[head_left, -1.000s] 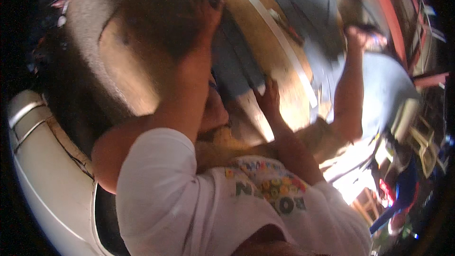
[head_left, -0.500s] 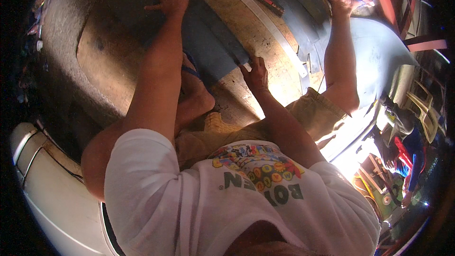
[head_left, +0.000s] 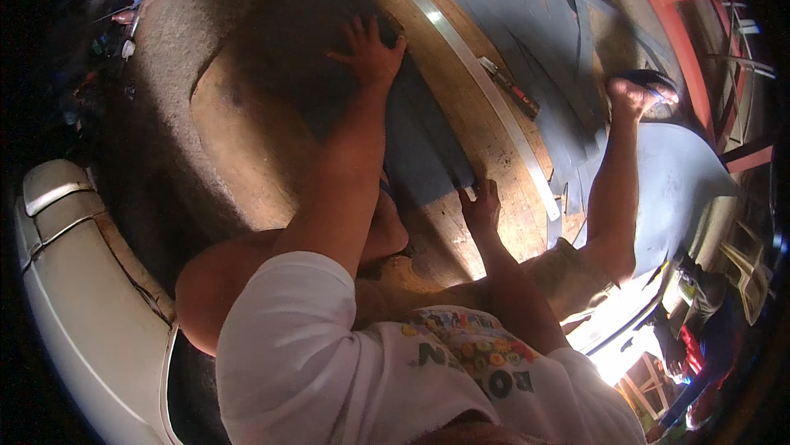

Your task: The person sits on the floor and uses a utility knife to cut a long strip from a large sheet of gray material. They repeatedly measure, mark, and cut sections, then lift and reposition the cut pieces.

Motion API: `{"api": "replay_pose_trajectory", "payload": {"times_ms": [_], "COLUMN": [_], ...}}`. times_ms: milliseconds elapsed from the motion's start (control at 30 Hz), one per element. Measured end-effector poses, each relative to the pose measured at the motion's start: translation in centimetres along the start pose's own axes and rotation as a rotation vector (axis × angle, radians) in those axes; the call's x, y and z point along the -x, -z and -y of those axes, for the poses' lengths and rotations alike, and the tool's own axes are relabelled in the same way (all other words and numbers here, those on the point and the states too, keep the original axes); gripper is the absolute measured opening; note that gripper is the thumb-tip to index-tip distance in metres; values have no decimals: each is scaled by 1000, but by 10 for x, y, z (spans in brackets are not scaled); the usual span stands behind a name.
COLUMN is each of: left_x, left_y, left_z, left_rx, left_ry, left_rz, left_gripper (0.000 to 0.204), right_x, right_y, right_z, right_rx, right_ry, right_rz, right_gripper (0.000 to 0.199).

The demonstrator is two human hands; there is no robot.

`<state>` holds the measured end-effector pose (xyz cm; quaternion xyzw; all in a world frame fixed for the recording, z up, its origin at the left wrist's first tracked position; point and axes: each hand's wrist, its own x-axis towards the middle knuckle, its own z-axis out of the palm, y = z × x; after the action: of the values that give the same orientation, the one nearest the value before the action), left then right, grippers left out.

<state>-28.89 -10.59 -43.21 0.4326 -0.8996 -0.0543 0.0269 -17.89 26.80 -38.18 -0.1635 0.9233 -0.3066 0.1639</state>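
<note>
A dark grey sheet [head_left: 420, 140] lies flat on a brown board in front of me. My left hand [head_left: 372, 58] rests on its upper part, palm down with the fingers spread. At the sheet's near right corner is my right hand [head_left: 483, 213], with thumb and fingers closed at the edge; the fingertips are partly hidden. Right of the sheet runs a long metal straightedge [head_left: 527, 161], apart from both hands. A cutter knife [head_left: 510, 88] lies just beyond the straightedge.
Grey offcuts [head_left: 539, 58] cover the board [head_left: 239, 149] to the right. My sandalled foot [head_left: 638, 97] stands beside them, near a red frame [head_left: 679, 41]. A larger pale grey sheet [head_left: 679, 190] spreads past my leg. A cream rounded panel [head_left: 90, 297] is at left.
The whole view has shifted, so the sheet, straightedge and hands appear lower and further right. My left hand stays spread on the sheet, and my right stays at its corner.
</note>
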Motion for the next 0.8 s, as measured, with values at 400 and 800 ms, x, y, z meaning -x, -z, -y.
{"api": "replay_pose_trajectory", "payload": {"times_ms": [400, 800], "left_x": [-1, -3], "left_y": [-3, -7], "left_z": [1, -3], "left_rx": [39, 40], "left_ry": [3, -8], "left_rz": [16, -7], "left_gripper": [85, 82], "right_x": [1, -1], "right_y": [-2, -2], "right_z": [-7, -3], "right_rx": [-56, -45], "right_ry": [5, -9], "right_rz": [14, 2], "right_gripper": [36, 43]}}
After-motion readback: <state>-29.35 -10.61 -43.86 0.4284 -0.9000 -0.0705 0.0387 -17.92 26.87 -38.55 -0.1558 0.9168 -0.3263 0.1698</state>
